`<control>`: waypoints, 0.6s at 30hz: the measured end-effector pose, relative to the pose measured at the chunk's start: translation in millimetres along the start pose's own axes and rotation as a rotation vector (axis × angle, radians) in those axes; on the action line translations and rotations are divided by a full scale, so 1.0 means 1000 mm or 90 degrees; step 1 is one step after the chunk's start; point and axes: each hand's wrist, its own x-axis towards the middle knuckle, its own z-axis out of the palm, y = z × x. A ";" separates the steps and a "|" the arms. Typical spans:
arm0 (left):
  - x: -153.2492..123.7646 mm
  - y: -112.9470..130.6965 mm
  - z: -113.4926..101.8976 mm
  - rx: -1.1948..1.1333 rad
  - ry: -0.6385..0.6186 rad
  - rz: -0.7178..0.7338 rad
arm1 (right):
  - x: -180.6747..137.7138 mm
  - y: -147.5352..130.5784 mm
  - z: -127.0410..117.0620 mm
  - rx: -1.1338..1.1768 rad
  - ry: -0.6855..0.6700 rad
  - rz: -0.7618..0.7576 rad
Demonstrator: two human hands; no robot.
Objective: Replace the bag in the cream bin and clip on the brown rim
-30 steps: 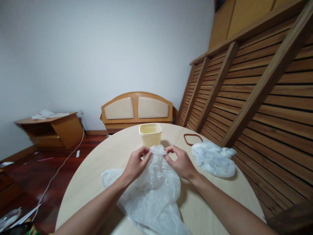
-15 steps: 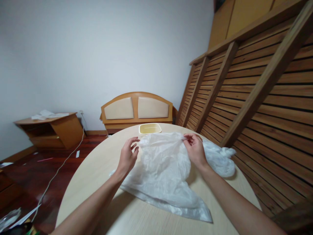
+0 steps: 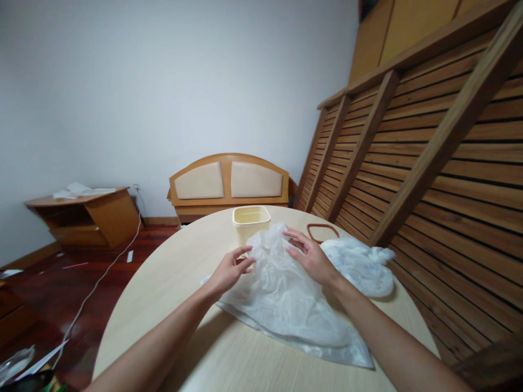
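A thin, translucent white plastic bag [image 3: 286, 294] lies crumpled on the round table, its upper end bunched up and its lower edge spread toward me. My left hand [image 3: 232, 271] is at the bag's upper left side, thumb and fingers apart, fingertips at the plastic. On the other side, my right hand [image 3: 312, 258] rests its stretched fingers against the bunched top, the thumb held apart from them. Just behind the bag stands a pale yellow plastic tub [image 3: 247, 231], upright and without a cover; the bag hides part of its front.
A second knotted white plastic bag [image 3: 362, 267] lies on the table [image 3: 163, 305] at the right. Behind it is a brown rounded-square frame [image 3: 322, 233]. Slatted wooden panels [image 3: 408, 163] lean along the right side. A low cabinet [image 3: 90, 218] stands at left.
My hands have come closer together, bunching the bag's upper end between them. My right fingers have opened from their pinch. More of the tub and the brown frame now show.
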 end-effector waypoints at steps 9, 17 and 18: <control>-0.010 0.001 0.016 -0.018 -0.055 0.116 | -0.025 -0.015 0.033 -0.159 -0.220 -0.044; -0.004 0.004 0.012 0.019 0.100 0.130 | -0.026 -0.025 0.033 -0.219 -0.246 -0.151; -0.002 0.004 0.009 0.033 0.123 0.135 | -0.024 -0.027 0.032 -0.238 -0.220 -0.169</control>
